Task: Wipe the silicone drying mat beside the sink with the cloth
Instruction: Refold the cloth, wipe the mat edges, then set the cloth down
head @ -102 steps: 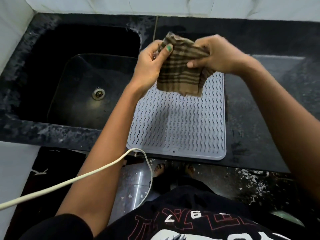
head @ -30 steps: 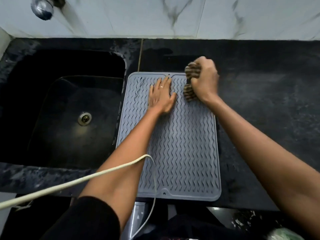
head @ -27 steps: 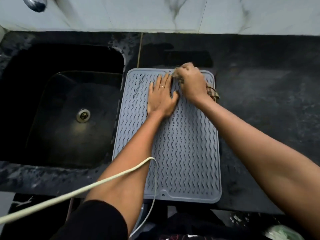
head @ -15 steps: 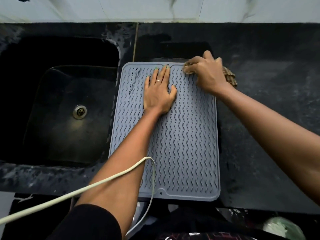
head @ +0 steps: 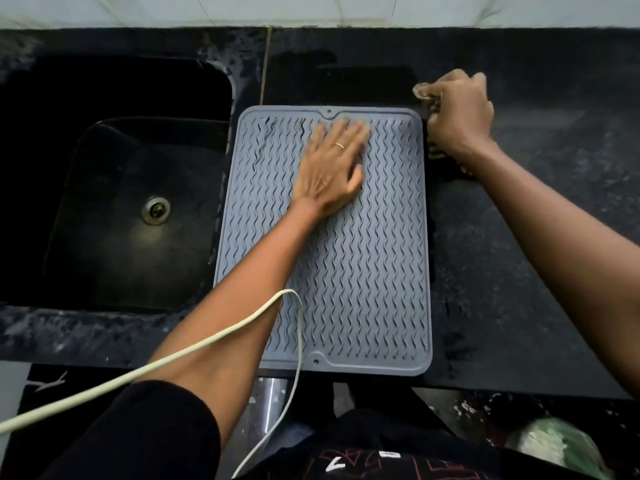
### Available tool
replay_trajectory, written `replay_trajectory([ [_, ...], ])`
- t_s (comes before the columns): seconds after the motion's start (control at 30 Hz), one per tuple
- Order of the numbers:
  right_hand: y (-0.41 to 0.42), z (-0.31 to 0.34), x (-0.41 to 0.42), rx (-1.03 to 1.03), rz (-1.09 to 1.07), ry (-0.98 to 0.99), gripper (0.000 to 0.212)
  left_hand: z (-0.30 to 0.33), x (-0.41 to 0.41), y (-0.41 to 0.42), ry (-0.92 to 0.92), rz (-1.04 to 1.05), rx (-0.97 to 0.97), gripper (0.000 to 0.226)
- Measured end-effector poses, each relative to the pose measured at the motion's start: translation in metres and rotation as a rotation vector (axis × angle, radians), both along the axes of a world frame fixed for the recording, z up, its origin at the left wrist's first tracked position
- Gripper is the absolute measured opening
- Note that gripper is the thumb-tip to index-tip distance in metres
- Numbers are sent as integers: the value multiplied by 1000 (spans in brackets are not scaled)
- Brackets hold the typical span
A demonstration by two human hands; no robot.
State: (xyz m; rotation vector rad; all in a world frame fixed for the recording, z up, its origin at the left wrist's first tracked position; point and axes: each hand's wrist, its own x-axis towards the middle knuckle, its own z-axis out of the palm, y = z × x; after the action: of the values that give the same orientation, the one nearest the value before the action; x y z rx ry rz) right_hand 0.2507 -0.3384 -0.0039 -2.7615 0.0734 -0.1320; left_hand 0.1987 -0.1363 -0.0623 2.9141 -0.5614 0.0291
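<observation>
The grey silicone drying mat with wavy ridges lies on the black counter, just right of the sink. My left hand presses flat on the mat's far half, fingers straight. My right hand is past the mat's far right corner, over the bare counter, fingers curled round the bunched brown striped cloth. Only small bits of the cloth show beside the fingers and under the wrist.
The black stone counter extends to the right of the mat. A white tiled wall runs along the back. A pale cable loops across my left forearm and over the mat's near left corner.
My right hand has slid the cloth rightward along the mat's far edge and off its far right corner onto the counter. My left hand has stayed pressed on the mat.
</observation>
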Motion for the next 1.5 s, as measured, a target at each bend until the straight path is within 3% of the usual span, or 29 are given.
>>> replay_trajectory([
  [0.07,8,-6,-9,-56,63,87,42,-3,-9,-12,99,-95,-9,60],
  [0.2,20,-15,-22,-225,156,169,46,-3,-10,-15,160,-24,-8,58],
  [0.4,35,-11,-56,-246,95,184,26,4,-12,-18,200,-9,51,56],
  [0.6,41,-5,-127,-219,75,219,23,7,-11,-20,232,-13,96,55],
  [0.87,38,-4,-256,-294,157,280,54,17,-15,-23,258,-19,150,66],
  [0.97,30,0,-274,-254,188,334,45,21,-28,-27,296,-73,170,69],
  [1.03,21,7,-262,-88,141,337,35,23,-45,-29,317,-109,162,68],
  [1.1,15,12,-238,41,28,198,31,24,-62,-29,348,-137,133,67],
  [1.17,16,8,-212,1,0,78,35,23,-80,-31,356,-141,121,63],
  [1.3,27,-5,-199,-97,83,217,42,22,-98,-33,363,-121,84,58],
  [1.5,22,-9,-289,-197,206,232,58,17,-103,-37,341,-87,72,56],
])
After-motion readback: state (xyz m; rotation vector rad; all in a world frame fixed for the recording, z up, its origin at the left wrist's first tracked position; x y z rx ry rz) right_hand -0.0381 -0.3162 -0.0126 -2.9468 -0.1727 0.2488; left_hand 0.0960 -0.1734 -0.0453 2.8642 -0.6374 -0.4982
